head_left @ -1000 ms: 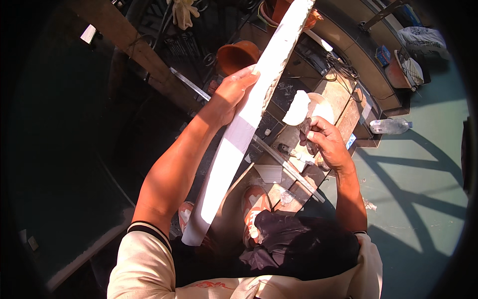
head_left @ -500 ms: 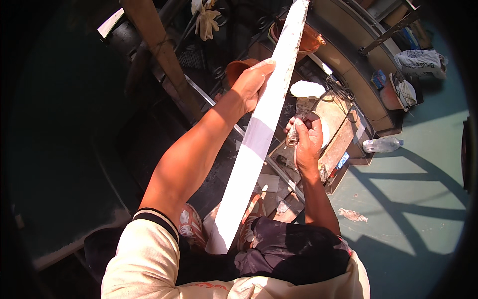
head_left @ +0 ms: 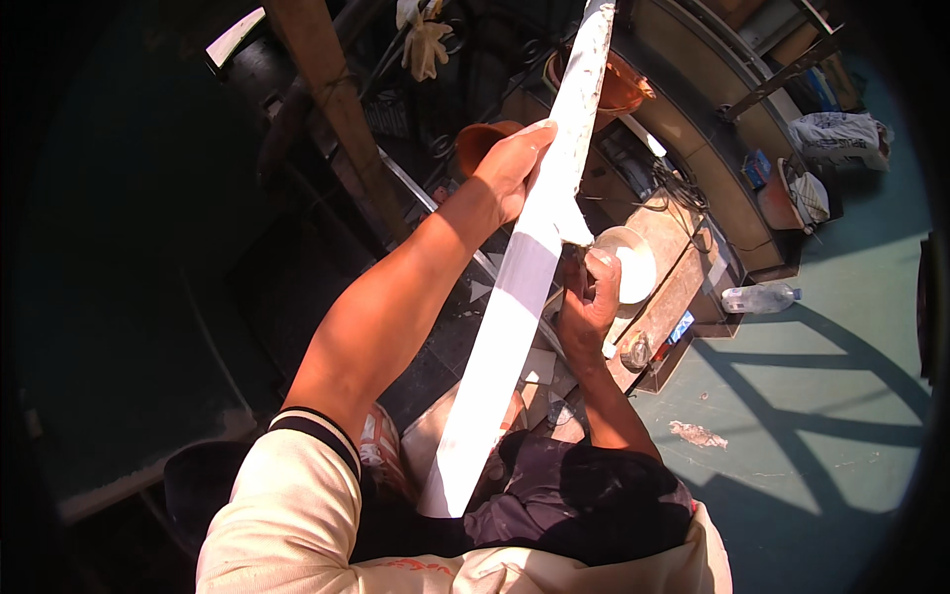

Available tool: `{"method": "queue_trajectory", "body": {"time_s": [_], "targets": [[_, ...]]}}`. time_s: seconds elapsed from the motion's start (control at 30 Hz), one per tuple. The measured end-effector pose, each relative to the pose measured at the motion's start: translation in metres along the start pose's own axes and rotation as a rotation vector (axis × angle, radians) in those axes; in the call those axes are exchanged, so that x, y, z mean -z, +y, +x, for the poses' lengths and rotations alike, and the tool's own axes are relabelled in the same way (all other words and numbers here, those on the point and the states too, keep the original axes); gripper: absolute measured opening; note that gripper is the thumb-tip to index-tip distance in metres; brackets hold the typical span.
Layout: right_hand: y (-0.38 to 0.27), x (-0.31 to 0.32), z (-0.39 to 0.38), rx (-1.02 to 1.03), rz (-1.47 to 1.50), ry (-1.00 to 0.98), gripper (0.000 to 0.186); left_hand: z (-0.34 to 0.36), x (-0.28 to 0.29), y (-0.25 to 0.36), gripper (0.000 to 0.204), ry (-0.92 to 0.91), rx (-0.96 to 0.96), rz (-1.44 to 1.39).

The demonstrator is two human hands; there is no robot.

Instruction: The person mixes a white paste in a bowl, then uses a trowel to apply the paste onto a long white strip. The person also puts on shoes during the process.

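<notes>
A long white board (head_left: 493,346) slants from between my legs up toward the far edge. My left hand (head_left: 517,168) is closed around its left side, thumb on top. My right hand (head_left: 591,292) is closed on a putty knife beside the board; its blade is mostly hidden. A lump of white paste (head_left: 574,228) from the knife sits against the board's right edge. The board's far part looks rough and coated, the near part smooth. Just right of my right hand is a round white container (head_left: 638,265).
A worn plank (head_left: 653,322) lies under the container, with cables (head_left: 681,188) beyond it. Orange bowls (head_left: 623,87) stand past the board. On the green floor at right lies a clear plastic bottle (head_left: 760,298). A pale glove (head_left: 427,51) hangs at the far left, near an upright timber (head_left: 324,104).
My right hand has moved left and slightly down, bringing the lump of paste from above the plank to the board's edge. The left hand keeps its grip on the board.
</notes>
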State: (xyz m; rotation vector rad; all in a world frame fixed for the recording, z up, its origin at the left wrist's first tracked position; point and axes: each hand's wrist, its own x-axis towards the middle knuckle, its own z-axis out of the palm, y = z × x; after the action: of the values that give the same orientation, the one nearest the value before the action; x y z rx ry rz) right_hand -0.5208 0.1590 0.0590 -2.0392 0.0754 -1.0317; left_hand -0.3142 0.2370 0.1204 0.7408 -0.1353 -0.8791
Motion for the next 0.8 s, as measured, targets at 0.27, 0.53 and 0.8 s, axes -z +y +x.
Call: {"method": "queue_trajectory", "body": {"time_s": [0.27, 0.53, 0.8], "targets": [[-0.009, 0.012, -0.025, 0.169, -0.066, -0.012, 0.037, 0.003, 0.003, 0.007, 0.043, 0.111, 0.026, -0.012], [-0.013, 0.023, -0.047, -0.119, 0.263, -0.038, 0.031, 0.004, 0.005, 0.009, 0.041, 0.083, 0.019, -0.024], [-0.021, 0.004, -0.032, 0.139, -0.056, -0.091, 0.036, 0.005, 0.007, 0.009, 0.042, 0.074, 0.034, -0.050]]}}
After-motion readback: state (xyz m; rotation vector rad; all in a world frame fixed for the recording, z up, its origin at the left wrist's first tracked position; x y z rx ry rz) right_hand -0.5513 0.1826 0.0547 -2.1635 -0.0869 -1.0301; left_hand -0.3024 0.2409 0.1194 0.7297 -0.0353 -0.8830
